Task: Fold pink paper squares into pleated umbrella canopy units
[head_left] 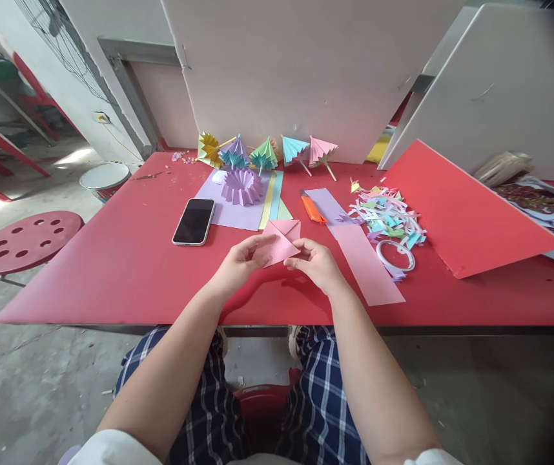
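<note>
A folded piece of pink paper (281, 240) is held between both hands, just above the red tabletop (161, 278). On its left side, the fingers and thumb of my left hand (244, 259) pinch it. My right hand (319, 263) grips its right corner between thumb and fingers. Creases and a triangular flap show on the paper. Behind it lie a pleated purple paper ring (242, 187) and a purple sheet (231, 217). Right of the hands are a pink paper strip (370, 268) and an orange box cutter (312, 209).
A phone (194, 221) lies to the left. Several small paper umbrellas (296, 152) line the back. At right are paper scraps (386, 216), a roll of white tape (396, 256) and a tilted red board (471, 213). A red stool (28, 242) stands beyond the left edge.
</note>
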`<move>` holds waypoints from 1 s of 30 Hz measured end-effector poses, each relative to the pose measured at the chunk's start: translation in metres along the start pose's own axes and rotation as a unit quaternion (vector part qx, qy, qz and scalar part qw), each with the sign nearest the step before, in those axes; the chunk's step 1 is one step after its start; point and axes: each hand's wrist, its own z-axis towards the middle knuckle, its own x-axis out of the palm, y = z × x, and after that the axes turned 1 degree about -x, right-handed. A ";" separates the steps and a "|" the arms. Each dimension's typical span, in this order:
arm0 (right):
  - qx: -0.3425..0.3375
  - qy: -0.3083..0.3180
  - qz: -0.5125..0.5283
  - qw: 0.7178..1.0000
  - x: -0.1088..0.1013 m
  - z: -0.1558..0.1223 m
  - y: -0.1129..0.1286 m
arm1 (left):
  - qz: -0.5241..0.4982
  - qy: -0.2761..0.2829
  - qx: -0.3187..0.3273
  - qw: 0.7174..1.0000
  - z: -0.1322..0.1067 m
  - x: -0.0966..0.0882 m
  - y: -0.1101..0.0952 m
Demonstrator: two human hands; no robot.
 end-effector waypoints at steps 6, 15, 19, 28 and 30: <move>-0.009 0.001 -0.064 0.998 0.003 -0.002 0.004 | 0.063 0.028 0.010 0.998 -0.002 0.000 -0.004; -0.014 -0.011 -0.036 0.999 0.003 -0.001 0.002 | 0.078 0.048 0.019 0.996 -0.002 0.001 -0.005; 0.001 -0.010 -0.002 1.000 0.004 0.001 0.001 | 0.072 0.054 0.023 0.996 -0.002 0.001 -0.006; 0.004 -0.011 0.031 0.999 0.003 0.002 0.000 | 0.107 0.031 -0.004 0.994 -0.003 -0.001 -0.006; -0.001 -0.012 0.029 0.999 0.003 0.002 0.001 | 0.108 0.028 -0.013 0.994 -0.003 0.000 -0.005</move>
